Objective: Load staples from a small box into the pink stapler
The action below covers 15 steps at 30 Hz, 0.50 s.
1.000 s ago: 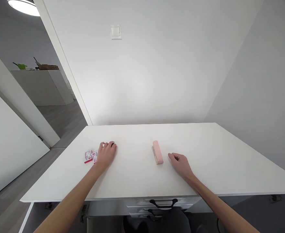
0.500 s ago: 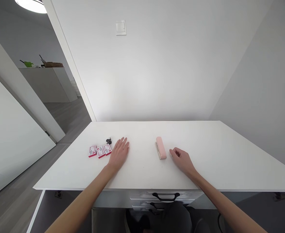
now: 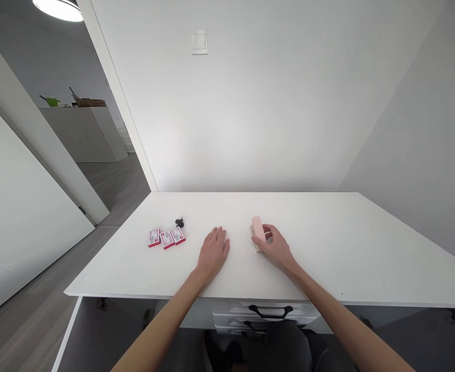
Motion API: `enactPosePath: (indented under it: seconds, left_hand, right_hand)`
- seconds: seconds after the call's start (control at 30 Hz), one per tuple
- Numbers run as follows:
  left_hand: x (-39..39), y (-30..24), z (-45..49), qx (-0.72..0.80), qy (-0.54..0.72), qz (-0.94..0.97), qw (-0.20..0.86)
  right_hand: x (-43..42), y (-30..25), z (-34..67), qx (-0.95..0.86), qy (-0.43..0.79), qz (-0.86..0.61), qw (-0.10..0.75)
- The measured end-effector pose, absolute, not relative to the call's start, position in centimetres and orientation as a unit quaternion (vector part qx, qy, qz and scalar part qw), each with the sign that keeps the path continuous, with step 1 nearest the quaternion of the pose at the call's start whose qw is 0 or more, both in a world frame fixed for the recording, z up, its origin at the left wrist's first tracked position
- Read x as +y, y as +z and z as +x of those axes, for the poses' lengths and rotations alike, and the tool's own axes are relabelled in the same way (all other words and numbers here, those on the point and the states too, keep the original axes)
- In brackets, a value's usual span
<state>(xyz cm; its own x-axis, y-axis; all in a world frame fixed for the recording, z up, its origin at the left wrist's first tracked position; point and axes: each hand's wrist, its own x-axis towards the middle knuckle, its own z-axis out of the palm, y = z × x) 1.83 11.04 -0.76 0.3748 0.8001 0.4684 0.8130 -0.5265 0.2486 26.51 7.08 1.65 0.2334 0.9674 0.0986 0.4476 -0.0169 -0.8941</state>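
plain pale walls [image 3: 250,113] rise behind a smooth white rectangular tabletop [image 3: 312,222], with a doorway opening at the left. on this surface the right hand [image 3: 277,248] grasps a pale pink, elongated stapler with a cream base [image 3: 257,227], its thumb across the near part and its fingers bent round the right side; whether the stapler is lifted slightly or rests on the surface, i cannot tell. it sits near the middle, tilted a little, its far end clear of the grip. the left hand [image 3: 213,252] is palm down on the white surface with nothing in its grasp, fingers extended and close together, well apart from the stapler.

to the left of that hand lie three small, flat, white-and-magenta cardboard boxes [image 3: 167,239] in a loose row, the middle and right ones touching or nearly so. just beyond the right-hand box is a small black object with a pale tip [image 3: 179,222], too small to name.

below the front edge are white drawers with curved black handles [image 3: 270,311], and a dark-clad leg [image 3: 283,346]. farther off, a white square light switch [image 3: 199,42] is on the wall, and through the doorway a pale boxy cabinet [image 3: 83,134] stands on grey wood-look flooring [image 3: 114,175], under a bright round ceiling lamp [image 3: 59,9].
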Motion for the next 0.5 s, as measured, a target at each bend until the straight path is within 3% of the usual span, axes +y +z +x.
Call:
enactPosePath:
  seconds: [0.5]
  left_hand:
    - [9.8,1.5,2.3,-0.421,-0.273,-0.864,-0.04]
  right_hand:
    - [6.6,2.0,25.8,-0.578,0.315,-0.596,0.46]
